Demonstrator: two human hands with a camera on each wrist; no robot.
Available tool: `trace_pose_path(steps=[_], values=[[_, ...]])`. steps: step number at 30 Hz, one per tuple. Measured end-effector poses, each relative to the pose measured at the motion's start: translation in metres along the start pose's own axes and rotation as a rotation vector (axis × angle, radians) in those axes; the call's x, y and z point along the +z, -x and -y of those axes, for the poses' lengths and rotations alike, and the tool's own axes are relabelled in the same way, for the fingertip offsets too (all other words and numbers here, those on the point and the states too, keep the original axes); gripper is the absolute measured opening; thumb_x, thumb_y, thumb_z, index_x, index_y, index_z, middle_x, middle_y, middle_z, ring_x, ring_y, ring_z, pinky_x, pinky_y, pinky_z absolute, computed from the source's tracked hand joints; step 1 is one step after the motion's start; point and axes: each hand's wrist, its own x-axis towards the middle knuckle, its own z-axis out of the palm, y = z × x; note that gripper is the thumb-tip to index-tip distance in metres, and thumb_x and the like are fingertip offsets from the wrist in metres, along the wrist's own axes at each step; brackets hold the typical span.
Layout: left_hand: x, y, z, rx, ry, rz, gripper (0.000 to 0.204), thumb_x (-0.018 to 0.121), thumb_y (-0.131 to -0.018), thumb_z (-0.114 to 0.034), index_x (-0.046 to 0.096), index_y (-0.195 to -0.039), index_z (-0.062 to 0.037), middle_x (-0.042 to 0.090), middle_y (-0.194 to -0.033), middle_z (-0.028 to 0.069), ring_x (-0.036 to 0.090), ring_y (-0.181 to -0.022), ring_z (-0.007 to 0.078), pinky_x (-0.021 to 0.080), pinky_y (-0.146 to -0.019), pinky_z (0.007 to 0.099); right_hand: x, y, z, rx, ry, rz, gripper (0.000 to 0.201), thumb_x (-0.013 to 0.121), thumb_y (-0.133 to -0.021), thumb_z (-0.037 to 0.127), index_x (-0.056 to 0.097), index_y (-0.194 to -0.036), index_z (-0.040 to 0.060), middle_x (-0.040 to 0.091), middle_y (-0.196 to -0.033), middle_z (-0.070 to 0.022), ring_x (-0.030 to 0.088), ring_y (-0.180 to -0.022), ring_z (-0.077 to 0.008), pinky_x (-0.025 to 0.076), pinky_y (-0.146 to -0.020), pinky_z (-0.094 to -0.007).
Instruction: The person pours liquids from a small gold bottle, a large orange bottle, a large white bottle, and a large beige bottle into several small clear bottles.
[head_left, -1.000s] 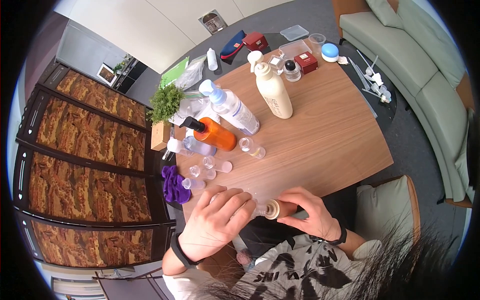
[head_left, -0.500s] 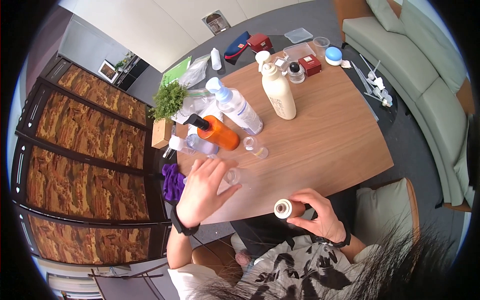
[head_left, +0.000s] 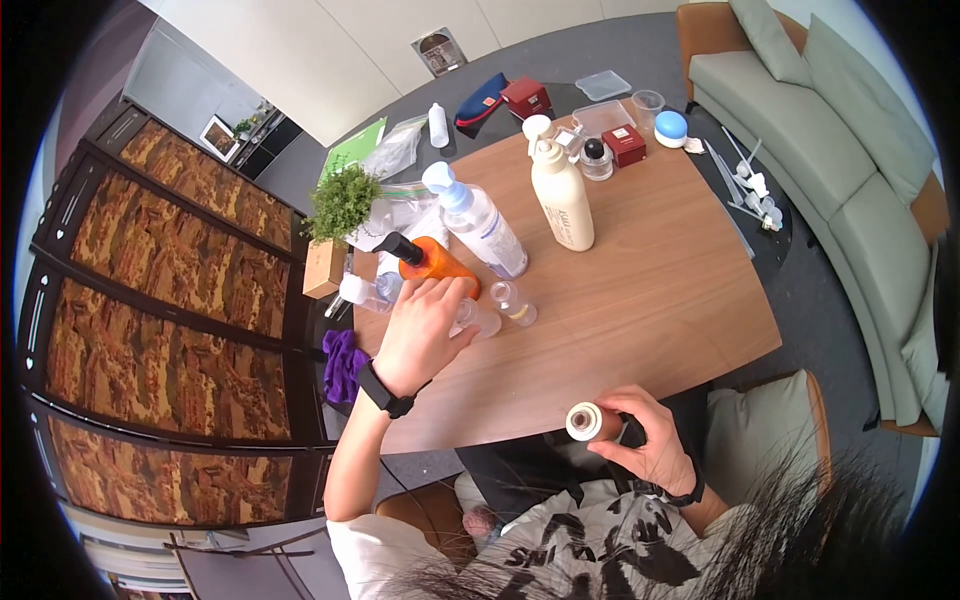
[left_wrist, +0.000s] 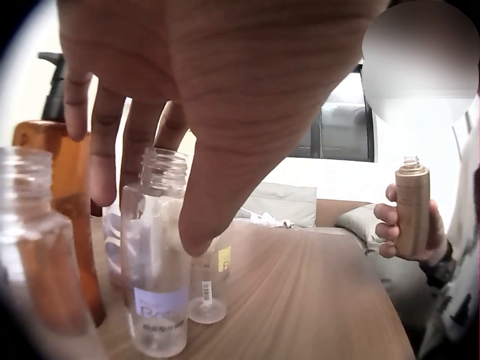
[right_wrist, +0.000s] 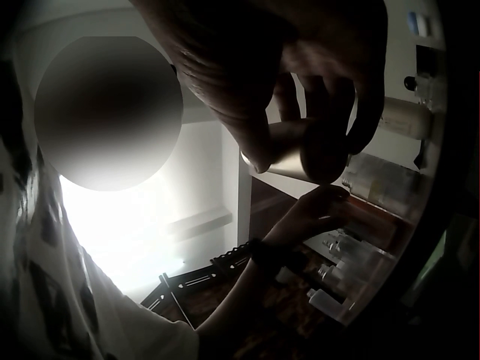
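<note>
My left hand (head_left: pixel 425 340) is over the bottles at the table's left side, fingers spread and pointing down. In the left wrist view, a clear bottle with a purple label (left_wrist: pixel 159 300) stands upright beside the thumb; whether they touch is unclear. A clear bottle with a yellow label (head_left: pixel 514 305) stands just beyond. Near the table's front edge, my right hand (head_left: pixel 650 445) holds a gold bottle (left_wrist: pixel 412 214) upright, uncapped, between thumb and fingers. The orange pump bottle (head_left: pixel 440 264) is partly hidden by the left hand.
On the wooden table (head_left: pixel 660 290) stand a cream pump bottle (head_left: pixel 565 205) and a clear bottle with a blue top (head_left: pixel 490 235). Red boxes (head_left: pixel 625 145) are at the back. A potted plant (head_left: pixel 342 203) and purple cloth (head_left: pixel 345 366) lie along the left side.
My left hand has moved away from the gold bottle, left and farther over the table, and a clear bottle now shows by its thumb. The right hand, still holding the gold bottle, shifted slightly right.
</note>
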Motion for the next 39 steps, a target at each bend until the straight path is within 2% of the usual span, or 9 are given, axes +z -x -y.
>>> trace_pose_path(steps=[7,10,16,24,27,30,32,35,39], values=[[0.001,0.002,0.000,-0.027,-0.016,0.027,0.053,0.088,-0.078,-0.014,0.064,-0.124,-0.0060,0.072,-0.113,0.0132,0.063,-0.114,0.0380,0.048,-0.104,0.0469,0.000,-0.002,0.002,0.008,0.012,0.009,0.056,0.096,-0.080,0.015,0.067,-0.126,0.0005,0.072,-0.121,-0.0170,0.072,-0.110,-0.0320,0.057,-0.096,-0.0404],[-0.009,0.010,-0.005,0.023,-0.063,-0.062,0.050,0.088,-0.082,-0.019,0.063,-0.122,-0.0045,0.069,-0.108,0.0122,0.066,-0.108,0.0342,0.048,-0.099,0.0452,-0.001,-0.003,0.003,0.004,0.013,0.013,0.054,0.095,-0.082,0.011,0.067,-0.126,0.0004,0.072,-0.123,-0.0171,0.072,-0.111,-0.0320,0.058,-0.097,-0.0402],[-0.032,0.033,-0.002,-0.177,-0.072,-0.070,0.053,0.090,-0.078,-0.017,0.066,-0.125,-0.0059,0.071,-0.117,0.0131,0.066,-0.112,0.0374,0.051,-0.100,0.0458,-0.001,-0.003,0.001,0.026,0.024,0.010,0.056,0.096,-0.080,0.014,0.067,-0.126,0.0007,0.072,-0.121,-0.0168,0.072,-0.110,-0.0318,0.058,-0.096,-0.0399],[-0.012,0.044,0.015,-0.171,-0.108,-0.010,0.047,0.090,-0.077,-0.014,0.067,-0.116,-0.0031,0.066,-0.108,0.0126,0.064,-0.103,0.0374,0.052,-0.094,0.0467,0.002,-0.003,0.000,0.033,0.034,0.003,0.059,0.098,-0.077,0.019,0.067,-0.125,0.0010,0.072,-0.118,-0.0158,0.072,-0.108,-0.0313,0.057,-0.094,-0.0396],[-0.008,0.046,0.010,-0.160,-0.082,-0.001,0.043,0.089,-0.078,-0.014,0.065,-0.112,-0.0033,0.065,-0.106,0.0122,0.064,-0.103,0.0358,0.052,-0.092,0.0462,-0.001,-0.003,0.002,0.015,0.039,0.023,0.054,0.094,-0.082,0.012,0.067,-0.127,0.0012,0.072,-0.122,-0.0167,0.072,-0.110,-0.0322,0.058,-0.096,-0.0398],[-0.006,0.051,0.000,-0.168,-0.021,0.016,0.038,0.087,-0.081,-0.016,0.063,-0.109,-0.0046,0.064,-0.105,0.0112,0.063,-0.102,0.0335,0.051,-0.091,0.0459,0.001,0.000,-0.002,0.038,0.034,0.000,0.059,0.098,-0.078,0.020,0.067,-0.125,0.0017,0.073,-0.117,-0.0159,0.072,-0.107,-0.0315,0.057,-0.094,-0.0399],[-0.006,0.055,-0.007,-0.209,0.019,0.049,0.037,0.086,-0.082,-0.014,0.063,-0.109,-0.0048,0.065,-0.104,0.0111,0.064,-0.101,0.0340,0.052,-0.091,0.0466,0.002,-0.001,-0.002,0.030,0.034,0.003,0.059,0.098,-0.077,0.020,0.068,-0.125,0.0018,0.073,-0.118,-0.0161,0.072,-0.107,-0.0317,0.057,-0.094,-0.0400],[-0.006,0.069,-0.017,-0.156,0.005,-0.025,0.037,0.085,-0.081,-0.014,0.063,-0.110,-0.0045,0.066,-0.104,0.0114,0.065,-0.102,0.0345,0.053,-0.091,0.0467,0.002,-0.002,-0.002,0.021,0.028,0.009,0.060,0.098,-0.078,0.021,0.068,-0.125,0.0018,0.073,-0.118,-0.0164,0.072,-0.107,-0.0319,0.057,-0.094,-0.0401],[-0.013,0.089,-0.038,-0.198,0.133,0.037,0.042,0.085,-0.080,-0.013,0.065,-0.115,-0.0042,0.066,-0.107,0.0123,0.066,-0.104,0.0354,0.054,-0.090,0.0471,0.002,0.000,-0.005,0.020,0.028,0.019,0.060,0.098,-0.078,0.021,0.067,-0.125,0.0012,0.073,-0.118,-0.0166,0.072,-0.107,-0.0320,0.057,-0.093,-0.0400]])
